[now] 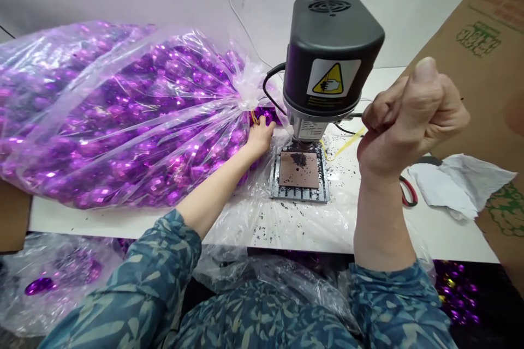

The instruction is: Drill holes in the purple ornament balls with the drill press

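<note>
My left hand [261,137] reaches to the gathered neck of a big clear plastic bag [248,87] full of shiny purple mirrored balls [172,114]. Its thumb and fingers are bent around a purple mirrored ball [268,114] beside the neck; the far side of the grip is hidden. A gold strip [254,116] shows by the fingertips. Raised at the right, my right hand [413,114] is closed in a fist around the end of the lever [357,115] of a dark bench drill press [333,54]. Under the drill, a brown square board [298,170] lies on the slotted metal base [298,194].
Dark shavings [272,223] are scattered over the white table [123,223] and board. White paper [454,185] and a red-handled tool [408,193] lie at the right, beside a tall cardboard box [470,109]. Below the table's front edge hangs clear plastic [61,278].
</note>
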The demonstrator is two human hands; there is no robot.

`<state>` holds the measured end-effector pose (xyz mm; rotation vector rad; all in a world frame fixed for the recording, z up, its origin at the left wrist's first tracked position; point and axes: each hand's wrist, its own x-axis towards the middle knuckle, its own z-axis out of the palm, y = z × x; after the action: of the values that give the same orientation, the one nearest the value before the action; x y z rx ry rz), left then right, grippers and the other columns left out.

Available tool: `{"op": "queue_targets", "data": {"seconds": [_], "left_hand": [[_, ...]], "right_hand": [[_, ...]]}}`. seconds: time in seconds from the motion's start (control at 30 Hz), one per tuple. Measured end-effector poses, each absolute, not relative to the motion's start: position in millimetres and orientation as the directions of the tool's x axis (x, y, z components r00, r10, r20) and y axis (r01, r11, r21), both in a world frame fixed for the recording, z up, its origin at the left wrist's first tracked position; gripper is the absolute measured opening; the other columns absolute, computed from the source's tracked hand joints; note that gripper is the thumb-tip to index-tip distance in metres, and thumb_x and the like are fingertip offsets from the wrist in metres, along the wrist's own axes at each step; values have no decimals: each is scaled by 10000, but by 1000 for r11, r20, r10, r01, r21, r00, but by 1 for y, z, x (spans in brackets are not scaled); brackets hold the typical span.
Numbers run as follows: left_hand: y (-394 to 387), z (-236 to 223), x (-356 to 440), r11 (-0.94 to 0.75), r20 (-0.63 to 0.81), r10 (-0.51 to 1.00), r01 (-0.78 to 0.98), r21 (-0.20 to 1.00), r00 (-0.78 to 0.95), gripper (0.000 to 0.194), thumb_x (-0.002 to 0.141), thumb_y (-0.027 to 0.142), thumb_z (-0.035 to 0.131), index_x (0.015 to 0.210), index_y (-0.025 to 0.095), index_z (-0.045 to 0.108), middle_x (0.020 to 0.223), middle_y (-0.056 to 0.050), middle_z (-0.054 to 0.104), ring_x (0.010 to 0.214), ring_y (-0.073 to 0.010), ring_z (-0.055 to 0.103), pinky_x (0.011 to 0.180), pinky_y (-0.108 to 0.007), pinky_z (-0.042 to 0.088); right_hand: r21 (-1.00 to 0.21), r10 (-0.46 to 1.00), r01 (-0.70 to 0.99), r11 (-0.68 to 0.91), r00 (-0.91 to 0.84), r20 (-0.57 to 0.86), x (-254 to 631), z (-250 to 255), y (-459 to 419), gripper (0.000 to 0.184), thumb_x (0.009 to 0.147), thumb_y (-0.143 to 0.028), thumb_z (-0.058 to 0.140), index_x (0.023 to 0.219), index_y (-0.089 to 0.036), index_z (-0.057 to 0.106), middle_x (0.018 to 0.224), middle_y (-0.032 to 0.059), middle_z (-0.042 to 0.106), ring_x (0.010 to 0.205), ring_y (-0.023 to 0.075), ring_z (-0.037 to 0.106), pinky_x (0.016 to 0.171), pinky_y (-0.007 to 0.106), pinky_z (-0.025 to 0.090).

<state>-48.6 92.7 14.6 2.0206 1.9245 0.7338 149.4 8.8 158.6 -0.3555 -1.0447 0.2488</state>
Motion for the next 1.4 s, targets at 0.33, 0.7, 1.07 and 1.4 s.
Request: {"op": "queue_targets", "data": {"seconds": [0.33,0.7,1.07,1.4], "left_hand": [[10,19,-63,-23,22,992,4,1000,128,392,971,344,716,1332,211,639,1161,-135,783,965,-229,774,864,-435,663],[2,-18,-32,-64,54,986,53,997,159,609,777,312,918,1323,185,681,1128,-118,805,934,-220,771,864,-411,659],[-11,-21,-9,-277,241,959,302,912,151,540,753,201,909,1237,202,669,1214,-97,745,1075,-243,726,963,-421,618],[-13,-31,-3,-284,250,956,267,921,154,567,800,244,917,1278,198,615,1271,-118,739,1158,-263,737,1044,-477,616]], "right_hand": [[-468,383,60,881,490,783,146,160,2,647,913,-609,672,551,-214,310,450,-72,323,386,29,314,426,256,223],[-438,375,32,898,465,802,147,158,4,602,939,-525,668,569,-224,300,465,-77,335,387,23,306,428,260,239],[-411,355,15,912,473,806,144,157,5,610,930,-566,643,575,-210,299,466,-79,315,372,16,283,400,239,232],[-419,345,44,907,490,800,144,154,-2,590,961,-446,663,545,-207,319,452,-58,328,390,58,284,428,313,188]]}}
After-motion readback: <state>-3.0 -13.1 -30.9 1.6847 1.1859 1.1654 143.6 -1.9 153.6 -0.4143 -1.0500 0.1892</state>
